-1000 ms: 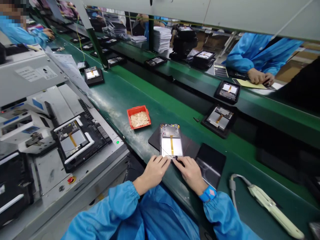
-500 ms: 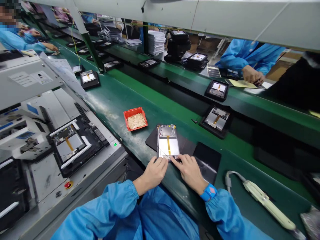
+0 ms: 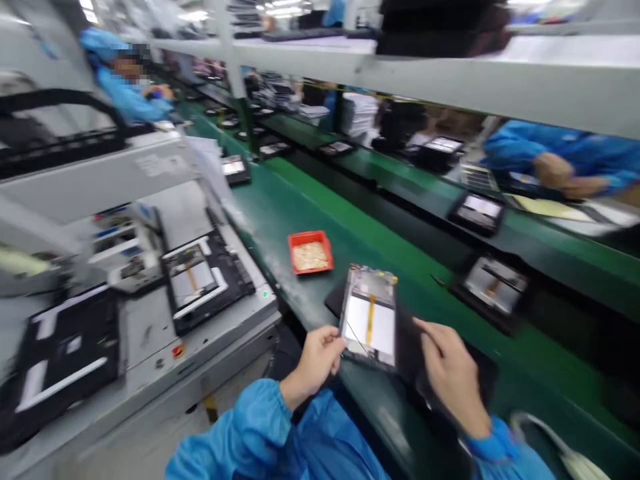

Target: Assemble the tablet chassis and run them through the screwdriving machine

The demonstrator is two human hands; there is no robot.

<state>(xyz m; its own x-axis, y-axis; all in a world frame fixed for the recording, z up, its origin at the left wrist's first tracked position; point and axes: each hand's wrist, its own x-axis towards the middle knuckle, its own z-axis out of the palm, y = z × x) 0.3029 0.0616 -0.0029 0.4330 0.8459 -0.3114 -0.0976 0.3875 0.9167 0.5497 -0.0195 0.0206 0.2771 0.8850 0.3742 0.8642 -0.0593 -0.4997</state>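
An opened tablet (image 3: 383, 327) shows its white battery, an orange-brown ribbon cable and a circuit board at the top. Its near end is tilted up a little off the black mat (image 3: 336, 300). My left hand (image 3: 317, 357) pinches the tablet's lower left edge between thumb and fingers. To the right, my right hand (image 3: 453, 373) is apart from the tablet, over a black panel (image 3: 484, 370). Its thumb and index finger are parted, with nothing seen between them; the other fingers are partly hidden. A thin dark wire lies across the battery.
A red tray (image 3: 291, 257) of small pale pieces stands on the green bench. At left is a machine (image 3: 250, 317) with another opened tablet (image 3: 193, 277) in its fixture. More tablets (image 3: 495, 287) in black holders lie along the line. A pale corded tool (image 3: 580, 463) lies lower right. Co-workers sit across and far left.
My right hand has left the tablet and moved right. The left hand has closed on the tablet's lower left edge and tilted it up. The whole view has turned left.
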